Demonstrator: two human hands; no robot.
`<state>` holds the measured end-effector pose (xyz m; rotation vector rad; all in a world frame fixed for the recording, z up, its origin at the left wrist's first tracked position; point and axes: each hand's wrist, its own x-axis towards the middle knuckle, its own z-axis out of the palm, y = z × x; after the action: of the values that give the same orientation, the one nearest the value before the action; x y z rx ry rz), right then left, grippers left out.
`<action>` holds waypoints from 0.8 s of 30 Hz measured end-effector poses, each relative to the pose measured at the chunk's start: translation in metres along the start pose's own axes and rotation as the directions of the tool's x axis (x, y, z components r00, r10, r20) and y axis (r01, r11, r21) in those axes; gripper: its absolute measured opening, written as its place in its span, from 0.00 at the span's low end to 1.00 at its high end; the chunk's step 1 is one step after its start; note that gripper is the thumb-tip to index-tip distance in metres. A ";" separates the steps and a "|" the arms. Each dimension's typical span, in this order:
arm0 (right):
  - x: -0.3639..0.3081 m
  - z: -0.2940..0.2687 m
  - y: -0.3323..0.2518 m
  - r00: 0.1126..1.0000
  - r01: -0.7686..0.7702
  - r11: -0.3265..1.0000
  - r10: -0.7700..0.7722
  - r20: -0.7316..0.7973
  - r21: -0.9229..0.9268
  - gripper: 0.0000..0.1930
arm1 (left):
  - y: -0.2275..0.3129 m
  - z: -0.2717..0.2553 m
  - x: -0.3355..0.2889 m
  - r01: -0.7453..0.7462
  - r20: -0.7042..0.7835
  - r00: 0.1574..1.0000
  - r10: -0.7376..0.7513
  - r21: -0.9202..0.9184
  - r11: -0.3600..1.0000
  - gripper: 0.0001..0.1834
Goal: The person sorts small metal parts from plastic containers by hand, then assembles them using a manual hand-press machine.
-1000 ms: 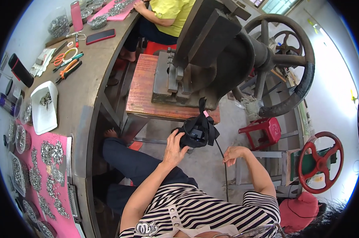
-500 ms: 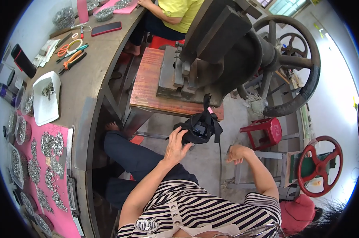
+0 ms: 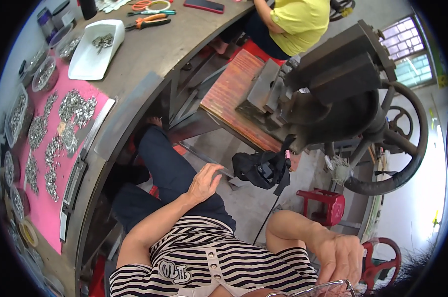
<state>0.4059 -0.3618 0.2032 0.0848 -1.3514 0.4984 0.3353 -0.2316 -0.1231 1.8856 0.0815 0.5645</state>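
My left hand point(image 3: 204, 184) is raised over my lap, fingers loosely spread and holding nothing. Just beyond it, apart from the fingers, a black bundle of straps and fabric point(image 3: 263, 168) with a small dark device in it hangs by the edge of the press table. A thin black cable point(image 3: 267, 218) runs down from the bundle. My right hand point(image 3: 339, 257) is lifted close to the camera beside a pair of eyeglasses point(image 3: 345, 284). Its fingers are curled and pressed together; the fingertips are partly hidden, so what they grip does not show.
A heavy dark hand press point(image 3: 333, 94) with a large wheel point(image 3: 417, 143) stands on a reddish wooden table point(image 3: 229, 89). At left, a workbench point(image 3: 149, 54) carries pliers point(image 3: 149, 21), a white tray point(image 3: 87, 59) and metal pieces on a pink sheet point(image 3: 92, 91). A person in yellow point(image 3: 300, 24) sits beyond; a red stool point(image 3: 328, 205) stands right.
My left hand has let go of the black bundle and drawn back toward my lap. My right hand has risen toward the eyeglasses. The view has turned, shifting the press rightward.
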 end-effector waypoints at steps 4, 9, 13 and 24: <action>-0.007 -0.001 0.006 0.991 -0.133 0.983 0.132 0.014 0.129 0.12 | -0.001 -0.006 -0.004 0.087 -0.008 0.996 -0.087 -0.054 0.995 0.18; 0.016 0.000 0.045 0.996 -0.075 0.997 0.074 0.053 0.028 0.14 | -0.006 -0.007 -0.004 0.059 -0.071 0.996 -0.062 -0.042 0.997 0.15; 0.033 -0.004 0.094 0.995 0.003 0.994 -0.014 0.101 0.109 0.19 | 0.001 -0.021 -0.017 0.099 -0.097 0.990 -0.103 -0.043 0.994 0.14; 0.035 -0.022 0.186 0.959 -0.238 0.721 0.067 0.277 0.651 0.12 | 0.025 -0.073 -0.063 0.230 -0.435 0.877 -0.201 0.013 0.973 0.10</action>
<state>0.3577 -0.1780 0.1897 0.6649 -1.3469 1.1498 0.2441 -0.1982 -0.1018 1.7519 0.6020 0.8240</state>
